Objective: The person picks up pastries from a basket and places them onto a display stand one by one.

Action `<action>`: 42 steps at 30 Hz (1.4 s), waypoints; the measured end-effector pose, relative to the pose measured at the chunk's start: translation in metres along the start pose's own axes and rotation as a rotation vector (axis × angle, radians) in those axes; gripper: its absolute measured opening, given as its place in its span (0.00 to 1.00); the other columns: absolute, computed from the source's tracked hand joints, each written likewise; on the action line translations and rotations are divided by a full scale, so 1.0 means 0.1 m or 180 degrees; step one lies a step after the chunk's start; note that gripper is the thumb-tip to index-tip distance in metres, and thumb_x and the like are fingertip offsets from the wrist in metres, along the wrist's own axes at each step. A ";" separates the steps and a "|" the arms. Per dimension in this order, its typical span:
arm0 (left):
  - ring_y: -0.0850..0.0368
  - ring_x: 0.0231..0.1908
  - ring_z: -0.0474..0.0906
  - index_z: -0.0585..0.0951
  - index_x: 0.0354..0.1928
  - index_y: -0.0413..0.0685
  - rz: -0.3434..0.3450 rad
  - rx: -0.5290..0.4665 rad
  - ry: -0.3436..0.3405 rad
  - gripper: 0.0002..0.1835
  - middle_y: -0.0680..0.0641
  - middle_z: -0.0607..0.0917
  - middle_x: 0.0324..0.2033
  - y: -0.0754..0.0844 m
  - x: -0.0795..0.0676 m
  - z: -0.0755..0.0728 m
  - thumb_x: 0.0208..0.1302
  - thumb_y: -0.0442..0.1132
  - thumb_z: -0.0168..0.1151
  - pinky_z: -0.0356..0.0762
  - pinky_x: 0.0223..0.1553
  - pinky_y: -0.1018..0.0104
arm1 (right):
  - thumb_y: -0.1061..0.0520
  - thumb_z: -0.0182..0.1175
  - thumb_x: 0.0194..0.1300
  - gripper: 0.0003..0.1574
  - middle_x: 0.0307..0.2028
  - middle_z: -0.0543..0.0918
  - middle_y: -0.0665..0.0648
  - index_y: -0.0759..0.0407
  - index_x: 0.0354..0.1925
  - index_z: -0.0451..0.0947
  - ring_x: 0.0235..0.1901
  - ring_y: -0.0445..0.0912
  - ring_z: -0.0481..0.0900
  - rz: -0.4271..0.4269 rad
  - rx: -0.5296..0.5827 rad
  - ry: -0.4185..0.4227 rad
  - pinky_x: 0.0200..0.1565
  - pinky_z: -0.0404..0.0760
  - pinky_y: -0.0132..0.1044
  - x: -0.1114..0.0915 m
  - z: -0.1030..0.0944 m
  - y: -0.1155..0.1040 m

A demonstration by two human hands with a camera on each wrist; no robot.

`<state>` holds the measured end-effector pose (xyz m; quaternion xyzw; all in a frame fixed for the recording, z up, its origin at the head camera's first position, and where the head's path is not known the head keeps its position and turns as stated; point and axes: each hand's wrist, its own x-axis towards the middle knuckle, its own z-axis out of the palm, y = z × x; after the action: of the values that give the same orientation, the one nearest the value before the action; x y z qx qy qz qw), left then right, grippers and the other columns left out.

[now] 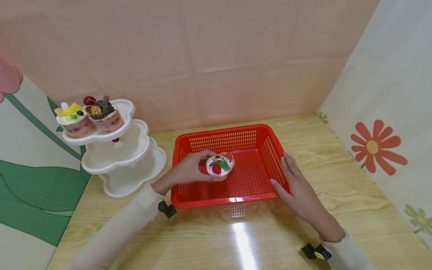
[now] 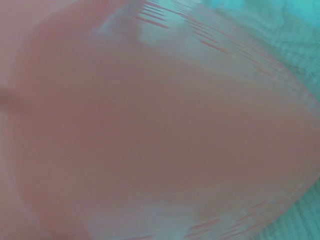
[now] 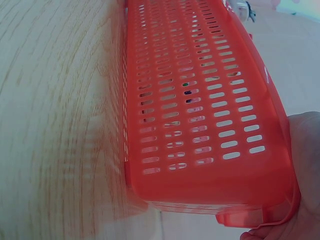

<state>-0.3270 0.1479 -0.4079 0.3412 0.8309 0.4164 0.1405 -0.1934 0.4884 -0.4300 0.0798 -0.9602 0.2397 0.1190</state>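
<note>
My left hand [image 1: 192,167] pinches a dessert cup [image 1: 221,168] between thumb and fingers, over the left half of a red plastic basket [image 1: 229,202]. White cream, something green and something red top this cup. Whether its base touches the basket floor, I cannot tell. At the basket's right rim, my right hand [image 1: 298,189] holds on with the thumb on the inner side and the fingers over the outside. In the right wrist view part of that hand [image 3: 307,165] shows against the basket corner [image 3: 210,182]. The left wrist view is blurred, mostly hand.
To the left stands a white three-tier stand [image 1: 116,150] with scalloped trays. Its top tray bears a fruit-topped dessert cup [image 1: 77,122] and a chocolate-topped one [image 1: 104,116]. The wooden table [image 1: 202,236] meets a pink back wall [image 1: 236,67] and a flower-printed side wall [image 1: 371,101].
</note>
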 end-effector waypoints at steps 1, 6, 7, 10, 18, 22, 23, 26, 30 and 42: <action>0.57 0.52 0.78 0.77 0.60 0.59 -0.0002 -0.0029 0.0029 0.37 0.59 0.83 0.50 0.01 -0.01 -0.01 0.49 0.57 0.81 0.82 0.54 0.55 | 0.44 0.58 0.74 0.52 0.81 0.41 0.58 0.67 0.78 0.46 0.78 0.62 0.42 -0.0006 0.0001 0.0006 0.62 0.63 0.73 0.00 0.00 0.00; 0.55 0.52 0.78 0.77 0.60 0.59 0.0078 -0.0133 0.0146 0.36 0.58 0.83 0.50 0.04 -0.03 -0.06 0.48 0.54 0.82 0.82 0.53 0.54 | 0.44 0.59 0.74 0.52 0.81 0.41 0.57 0.67 0.78 0.45 0.78 0.62 0.42 -0.0009 -0.0005 0.0028 0.63 0.62 0.73 0.00 0.00 0.00; 0.56 0.52 0.78 0.77 0.59 0.59 0.0100 -0.0145 0.0152 0.36 0.59 0.83 0.50 0.04 -0.03 -0.07 0.48 0.54 0.82 0.82 0.53 0.55 | 0.44 0.58 0.74 0.52 0.81 0.41 0.58 0.67 0.79 0.45 0.78 0.62 0.42 -0.0007 -0.0005 0.0027 0.63 0.62 0.73 0.00 -0.01 0.00; 0.58 0.51 0.79 0.77 0.59 0.60 0.0112 -0.0148 0.0182 0.35 0.59 0.83 0.49 0.05 -0.05 -0.09 0.49 0.53 0.82 0.81 0.54 0.56 | 0.43 0.58 0.74 0.52 0.81 0.41 0.58 0.67 0.79 0.45 0.78 0.62 0.42 0.0002 -0.0004 0.0003 0.63 0.62 0.72 -0.01 -0.02 -0.01; 0.55 0.52 0.78 0.76 0.62 0.59 0.0069 -0.0172 0.0317 0.38 0.57 0.83 0.51 0.08 -0.16 -0.19 0.49 0.55 0.81 0.82 0.53 0.51 | 0.44 0.58 0.74 0.52 0.81 0.41 0.58 0.67 0.79 0.45 0.78 0.62 0.42 0.0022 -0.0016 -0.0017 0.63 0.62 0.72 0.01 -0.03 -0.03; 0.55 0.52 0.78 0.75 0.62 0.57 0.0084 -0.0134 0.0380 0.38 0.55 0.83 0.51 0.07 -0.22 -0.25 0.49 0.53 0.82 0.82 0.53 0.55 | 0.44 0.58 0.74 0.52 0.81 0.41 0.59 0.67 0.79 0.45 0.78 0.62 0.42 -0.0010 -0.0025 -0.0001 0.62 0.63 0.73 0.01 -0.02 -0.02; 0.54 0.52 0.78 0.75 0.62 0.56 0.0116 -0.0116 0.0400 0.38 0.55 0.83 0.51 0.06 -0.23 -0.27 0.49 0.52 0.82 0.81 0.54 0.55 | 0.44 0.58 0.74 0.52 0.81 0.41 0.59 0.67 0.79 0.45 0.78 0.62 0.42 -0.0014 -0.0029 -0.0001 0.62 0.63 0.73 0.01 -0.02 -0.02; 0.55 0.50 0.79 0.76 0.61 0.55 0.0199 -0.0095 0.0465 0.36 0.54 0.83 0.50 0.04 -0.27 -0.31 0.50 0.50 0.82 0.81 0.53 0.56 | 0.43 0.58 0.74 0.52 0.81 0.41 0.59 0.67 0.79 0.44 0.78 0.62 0.42 -0.0009 -0.0033 -0.0002 0.62 0.63 0.73 0.00 -0.02 -0.02; 0.54 0.49 0.80 0.77 0.60 0.54 0.0235 -0.0173 0.0552 0.34 0.53 0.84 0.50 0.01 -0.34 -0.35 0.50 0.46 0.82 0.81 0.53 0.56 | 0.43 0.58 0.74 0.52 0.81 0.41 0.59 0.67 0.79 0.45 0.78 0.62 0.42 -0.0001 -0.0035 -0.0005 0.62 0.64 0.73 0.00 -0.02 -0.03; 0.56 0.48 0.81 0.78 0.59 0.53 0.0236 -0.0271 0.0869 0.32 0.53 0.84 0.50 -0.06 -0.62 -0.35 0.52 0.43 0.82 0.81 0.54 0.59 | 0.44 0.58 0.74 0.52 0.81 0.40 0.58 0.68 0.78 0.45 0.78 0.62 0.42 -0.0005 -0.0059 -0.0013 0.61 0.65 0.73 -0.01 0.01 -0.01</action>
<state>-0.3034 0.0820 -0.3943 0.3055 0.8107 0.4988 0.0250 -0.1920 0.4869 -0.4304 0.0800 -0.9626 0.2305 0.1178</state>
